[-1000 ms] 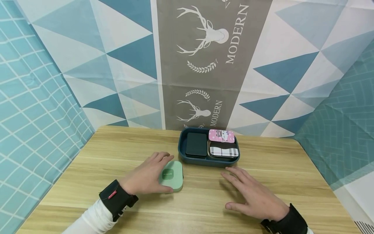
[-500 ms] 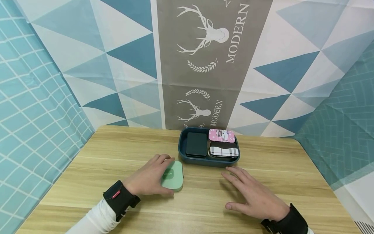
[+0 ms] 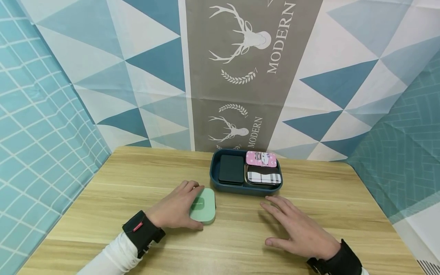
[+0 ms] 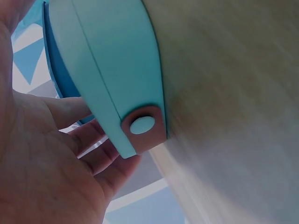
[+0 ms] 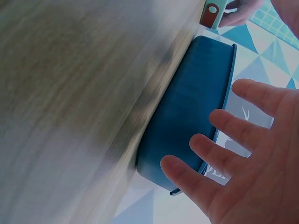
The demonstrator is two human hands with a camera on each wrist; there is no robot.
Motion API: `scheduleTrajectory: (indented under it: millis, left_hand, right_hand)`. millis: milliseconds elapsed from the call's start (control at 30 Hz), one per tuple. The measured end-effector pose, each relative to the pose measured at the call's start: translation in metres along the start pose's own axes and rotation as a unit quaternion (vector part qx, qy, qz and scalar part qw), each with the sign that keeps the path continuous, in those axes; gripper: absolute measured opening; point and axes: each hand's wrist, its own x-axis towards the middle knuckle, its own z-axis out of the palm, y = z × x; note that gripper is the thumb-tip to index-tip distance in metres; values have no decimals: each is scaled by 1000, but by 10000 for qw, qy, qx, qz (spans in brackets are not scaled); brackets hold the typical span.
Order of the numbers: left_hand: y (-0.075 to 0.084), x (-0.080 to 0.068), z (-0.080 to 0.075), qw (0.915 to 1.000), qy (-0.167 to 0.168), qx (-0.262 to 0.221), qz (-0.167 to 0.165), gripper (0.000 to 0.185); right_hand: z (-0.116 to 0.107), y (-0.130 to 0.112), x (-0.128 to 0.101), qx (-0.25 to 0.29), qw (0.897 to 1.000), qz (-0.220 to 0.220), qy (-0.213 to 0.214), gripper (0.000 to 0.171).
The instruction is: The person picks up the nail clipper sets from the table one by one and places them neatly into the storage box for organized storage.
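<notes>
A mint-green manicure case [image 3: 205,208] with rounded corners lies on the table, left of centre. My left hand [image 3: 174,210] grips it from the left, thumb along the near edge and fingers at the far edge. A brown snap tab [image 4: 148,129] shows on the case's side in the left wrist view. To the right, my right hand [image 3: 300,231] hovers over the table with fingers spread, holding nothing. Just beyond that hand stands a dark blue divided tray [image 3: 245,190]. It contains a black box [image 3: 231,169], a pink cartoon tin [image 3: 261,159] and a plaid-patterned case [image 3: 264,178].
The wooden table [image 3: 227,252] meets a patterned cloth backdrop [image 3: 227,88] at its far edge, close behind the tray. A blue grid-patterned cloth [image 3: 38,126] hangs on the left and a teal one [image 3: 405,152] on the right.
My left hand has moved slightly right and closed in on the manicure case, its thumb now against the near edge. The case and my right hand have stayed in place.
</notes>
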Motion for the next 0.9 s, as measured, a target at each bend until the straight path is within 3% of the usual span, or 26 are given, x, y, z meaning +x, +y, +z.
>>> scheduleTrajectory:
  millis: [900]
  left_hand:
    - [0, 1, 2, 9999, -116, -19, -84, 112]
  right_hand:
    - [3, 1, 0, -48, 10000, -23, 30, 89]
